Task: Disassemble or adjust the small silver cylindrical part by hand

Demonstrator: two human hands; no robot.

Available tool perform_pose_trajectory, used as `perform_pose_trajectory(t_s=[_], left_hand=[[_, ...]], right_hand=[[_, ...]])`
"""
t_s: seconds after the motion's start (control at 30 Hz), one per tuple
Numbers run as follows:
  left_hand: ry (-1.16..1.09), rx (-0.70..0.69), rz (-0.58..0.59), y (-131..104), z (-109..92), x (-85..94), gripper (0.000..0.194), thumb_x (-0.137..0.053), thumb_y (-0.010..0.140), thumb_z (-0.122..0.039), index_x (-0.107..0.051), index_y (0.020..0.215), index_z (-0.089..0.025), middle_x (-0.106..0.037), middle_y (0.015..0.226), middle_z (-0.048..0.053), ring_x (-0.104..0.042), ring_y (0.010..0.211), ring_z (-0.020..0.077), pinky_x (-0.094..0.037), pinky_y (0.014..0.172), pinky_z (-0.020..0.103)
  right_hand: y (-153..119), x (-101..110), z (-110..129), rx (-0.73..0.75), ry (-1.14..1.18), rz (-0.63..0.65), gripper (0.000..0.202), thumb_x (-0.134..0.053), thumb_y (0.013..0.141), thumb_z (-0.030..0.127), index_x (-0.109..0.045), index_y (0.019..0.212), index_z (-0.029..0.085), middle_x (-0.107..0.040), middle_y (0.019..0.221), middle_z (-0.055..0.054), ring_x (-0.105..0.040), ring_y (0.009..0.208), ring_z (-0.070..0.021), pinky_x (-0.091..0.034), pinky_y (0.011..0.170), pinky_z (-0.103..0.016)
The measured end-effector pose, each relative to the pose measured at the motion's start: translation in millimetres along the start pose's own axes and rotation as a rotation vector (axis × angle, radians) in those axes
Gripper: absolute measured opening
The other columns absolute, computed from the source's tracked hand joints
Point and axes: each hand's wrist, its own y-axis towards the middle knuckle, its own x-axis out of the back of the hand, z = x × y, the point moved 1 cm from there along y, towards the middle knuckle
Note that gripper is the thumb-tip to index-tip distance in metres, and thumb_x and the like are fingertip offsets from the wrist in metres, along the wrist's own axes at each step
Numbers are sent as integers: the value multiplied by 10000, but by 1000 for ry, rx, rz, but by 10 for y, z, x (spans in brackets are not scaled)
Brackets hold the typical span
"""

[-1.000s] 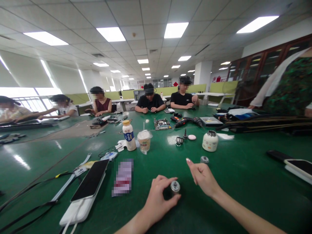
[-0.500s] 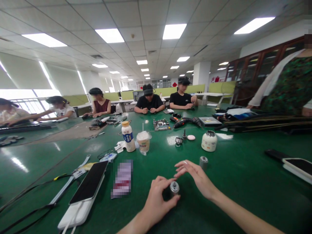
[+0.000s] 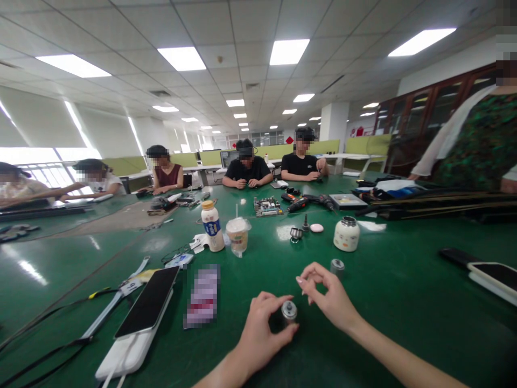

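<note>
"What's the left grip (image 3: 263, 323) holding?"
"A small metal cylinder (image 3: 289, 311), upright."
"And the right grip (image 3: 328, 295)?"
"Loosely curled at the cylinder's two o'clock, near another cylinder (image 3: 337, 267) on the green desk (image 3: 242, 280)."

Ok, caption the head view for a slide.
Left hand grips a metal cylinder on the green table; right hand hovers nearby.

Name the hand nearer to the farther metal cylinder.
Right. The right hand is just short of the farther cylinder; the left hand is farther off to the left, thumb and finger around the nearer cylinder.
</note>
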Motion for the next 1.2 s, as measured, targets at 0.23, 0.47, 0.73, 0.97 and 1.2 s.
perform_pose_trajectory(t_s=[0.23, 0.47, 0.73, 0.97, 1.2], left_hand=[[-14, -42, -6, -3, 7, -7, 476, -756, 725, -176, -672, 1182, -282, -725, 1001, 40, -585, 964, 253, -450, 860, 388], [-3, -6, 1, -10, 8, -4, 494, -766, 727, -211, -667, 1207, -270, -719, 1016, 52, -583, 987, 260, -449, 887, 401], [2, 0, 12, -5, 3, 3, 494, -769, 732, -220, -664, 1212, -264, -721, 1025, 51, -580, 993, 260, -431, 888, 402], [-4, -10, 12, -17, 5, 5, 490, -778, 723, -209, -670, 1199, -251, -721, 1015, 49, -573, 982, 262, -428, 873, 398], [-15, -30, 2, -6, 42, -16, 520, -770, 735, -199, -644, 1233, -281, -724, 1016, 37, -575, 985, 257, -430, 872, 390]], right_hand=[[-85, -107, 88, 36, -80, 223, 203, -741, 748, 214, -650, 930, 226, -766, 830, -11, -695, 916, -245, -477, 901, -409], [91, 35, -201, -3, 27, -10, 187, -704, 812, 317, -588, 908, 206, -758, 879, -42, -726, 879, -224, -535, 855, -365], [126, 108, -703, -8, -72, 117, 114, -716, 771, 277, -666, 788, 176, -741, 819, -38, -707, 811, -216, -552, 804, -371], [76, 5, -265, -15, 102, 172, 247, -759, 771, 302, -614, 925, 174, -765, 879, -63, -725, 870, -219, -535, 869, -385], [-37, -92, -42, -4, 149, 252, 201, -777, 752, 247, -649, 890, 178, -748, 863, -42, -707, 867, -214, -524, 851, -360]])
